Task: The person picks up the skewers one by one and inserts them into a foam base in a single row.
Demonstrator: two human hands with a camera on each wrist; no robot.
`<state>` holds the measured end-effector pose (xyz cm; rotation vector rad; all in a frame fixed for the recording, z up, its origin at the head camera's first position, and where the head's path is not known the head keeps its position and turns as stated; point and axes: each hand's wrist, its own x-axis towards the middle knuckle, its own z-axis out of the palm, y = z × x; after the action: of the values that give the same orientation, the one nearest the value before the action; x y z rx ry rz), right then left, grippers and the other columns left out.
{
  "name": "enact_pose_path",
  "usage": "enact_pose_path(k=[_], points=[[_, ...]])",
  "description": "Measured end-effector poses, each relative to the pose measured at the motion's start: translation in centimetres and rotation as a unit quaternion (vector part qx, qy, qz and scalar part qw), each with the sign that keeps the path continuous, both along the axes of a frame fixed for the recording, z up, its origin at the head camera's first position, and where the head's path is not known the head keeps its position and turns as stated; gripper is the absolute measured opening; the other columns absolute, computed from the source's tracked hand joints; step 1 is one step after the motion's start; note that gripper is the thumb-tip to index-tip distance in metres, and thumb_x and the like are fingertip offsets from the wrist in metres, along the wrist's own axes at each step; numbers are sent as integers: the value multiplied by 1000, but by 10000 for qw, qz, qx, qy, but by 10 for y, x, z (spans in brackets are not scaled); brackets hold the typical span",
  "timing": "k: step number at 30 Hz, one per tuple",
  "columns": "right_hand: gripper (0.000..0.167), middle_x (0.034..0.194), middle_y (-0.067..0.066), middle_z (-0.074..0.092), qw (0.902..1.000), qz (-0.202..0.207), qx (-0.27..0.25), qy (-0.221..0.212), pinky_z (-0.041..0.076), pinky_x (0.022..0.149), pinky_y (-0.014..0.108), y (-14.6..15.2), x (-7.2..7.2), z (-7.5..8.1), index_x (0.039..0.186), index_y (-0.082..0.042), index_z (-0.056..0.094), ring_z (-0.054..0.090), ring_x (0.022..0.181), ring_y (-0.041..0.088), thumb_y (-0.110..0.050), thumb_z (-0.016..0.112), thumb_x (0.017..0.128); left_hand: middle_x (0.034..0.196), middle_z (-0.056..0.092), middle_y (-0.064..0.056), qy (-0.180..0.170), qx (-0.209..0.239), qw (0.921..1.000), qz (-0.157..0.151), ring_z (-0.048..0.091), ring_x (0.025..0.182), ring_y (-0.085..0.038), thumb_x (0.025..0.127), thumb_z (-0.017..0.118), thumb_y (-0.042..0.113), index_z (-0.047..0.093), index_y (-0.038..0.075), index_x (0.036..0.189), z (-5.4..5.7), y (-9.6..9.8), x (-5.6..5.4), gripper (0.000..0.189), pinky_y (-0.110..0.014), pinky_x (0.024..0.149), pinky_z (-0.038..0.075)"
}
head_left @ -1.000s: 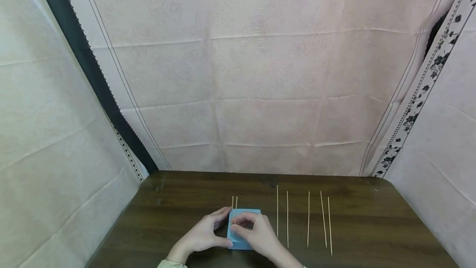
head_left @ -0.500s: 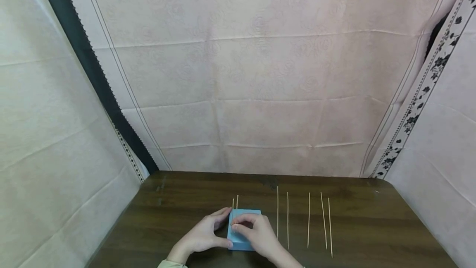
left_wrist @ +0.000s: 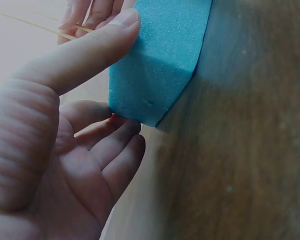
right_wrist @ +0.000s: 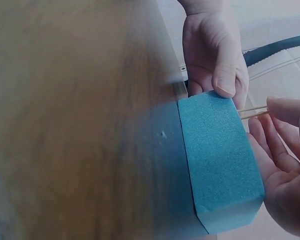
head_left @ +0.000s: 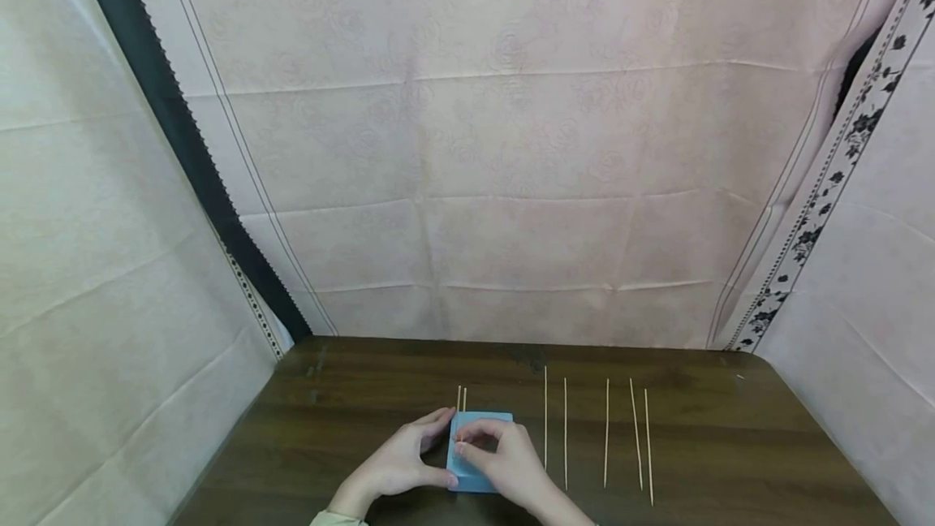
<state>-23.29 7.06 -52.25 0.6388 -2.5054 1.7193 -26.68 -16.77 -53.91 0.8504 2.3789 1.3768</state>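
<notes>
A blue foam block (head_left: 478, 469) stands on the dark wooden table. My left hand (head_left: 398, 457) grips it at its left side, thumb (left_wrist: 97, 45) at the near face and fingers around the far corner. Two thin wooden sticks (right_wrist: 252, 109) rise side by side from the top of the block near its left end; their upper tips show above the block in the head view. My right hand (head_left: 504, 461) reaches over the block and pinches at the sticks between thumb and index finger. Whether it holds one or both, I cannot tell.
Several more thin sticks lie roughly parallel on the table to the right, among them a long stick (head_left: 545, 420) and the rightmost stick (head_left: 648, 445). The wooden table (head_left: 730, 428) ends at a pale patterned cloth (head_left: 511, 185) hung behind and at both sides.
The tips of the two sticks shift slightly against each other, the right one rising and then dropping back level with the left. Both hands stay almost in place at the block.
</notes>
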Motion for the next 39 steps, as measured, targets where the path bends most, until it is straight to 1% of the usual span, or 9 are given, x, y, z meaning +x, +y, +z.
enact_pose_path(k=[6, 11, 17, 20, 25, 30, 33, 36, 39], points=[[9, 95, -14, 77, 9999, 32, -100, 13, 58, 85, 25, -1, -1, 0, 104, -19, 81, 72, 90, 8, -25, 81, 98, 171, 25, -29, -11, 16, 10000, 8, 38, 152, -44, 92, 88, 35, 33, -4, 164, 0, -1, 0, 99, -55, 119, 38], [12, 95, -9, 77, 9996, 145, -244, -69, 60, 86, 24, 0, -1, -1, 106, -15, 80, 73, 91, 10, -21, 82, 96, 171, 25, -30, 55, -27, 10000, -11, 39, 151, -46, 92, 87, 35, 33, -4, 164, 0, -1, 1, 99, -54, 118, 40], [29, 107, 2, 77, 9970, 475, -459, -406, 59, 89, 26, 3, 0, 3, 123, -8, 76, 74, 98, 15, -16, 82, 95, 171, 25, -29, 106, -58, 9999, 24, 39, 151, -46, 92, 87, 35, 32, -5, 164, 2, -2, 3, 99, -55, 118, 39], [37, 114, 5, 76, 9958, 647, -428, -477, 59, 90, 27, 11, 1, 9, 132, -8, 72, 73, 103, 18, -16, 80, 96, 171, 27, -29, 173, -137, 9997, 47, 41, 150, -44, 91, 88, 38, 33, -5, 164, 2, 0, 3, 101, -53, 119, 39], [40, 123, 6, 75, 9972, 624, -181, -359, 58, 91, 29, 34, -1, 19, 136, -11, 71, 73, 110, 24, -17, 79, 98, 171, 30, -26, 220, -312, 9992, 149, 43, 150, -38, 89, 89, 44, 35, -3, 164, 4, 3, 0, 103, -46, 120, 40], [37, 127, 9, 75, 9987, 338, 3, -372, 58, 92, 28, 66, 0, 25, 135, -8, 71, 72, 113, 26, -17, 78, 99, 171, 34, -20, 96, -565, 9977, 370, 40, 153, -34, 86, 90, 48, 38, 3, 165, 5, 4, -1, 105, -57, 121, 37], [36, 128, 13, 74, 9990, 169, 93, -414, 57, 92, 27, 89, 1, 29, 134, -8, 72, 72, 113, 23, -19, 78, 100, 171, 35, -18, -27, -661, 9966, 485, 39, 154, -35, 84, 91, 49, 40, 7, 165, 7, 5, 0, 105, -62, 121, 35], [35, 129, 17, 73, 9991, 99, 63, -405, 58, 91, 27, 115, 2, 33, 134, -7, 71, 72, 113, 22, -19, 76, 101, 171, 36, -19, -13, -683, 9965, 491, 38, 155, -37, 84, 92, 47, 40, 7, 165, 7, 6, 2, 105, -63, 121, 34], [37, 128, 17, 73, 9993, -78, 49, -370, 58, 92, 26, 139, 2, 36, 135, -4, 70, 72, 112, 21, -18, 76, 101, 170, 35, -21, 49, -682, 9966, 466, 37, 155, -39, 84, 92, 46, 40, 6, 165, 8, 6, 3, 104, -64, 121, 34]])
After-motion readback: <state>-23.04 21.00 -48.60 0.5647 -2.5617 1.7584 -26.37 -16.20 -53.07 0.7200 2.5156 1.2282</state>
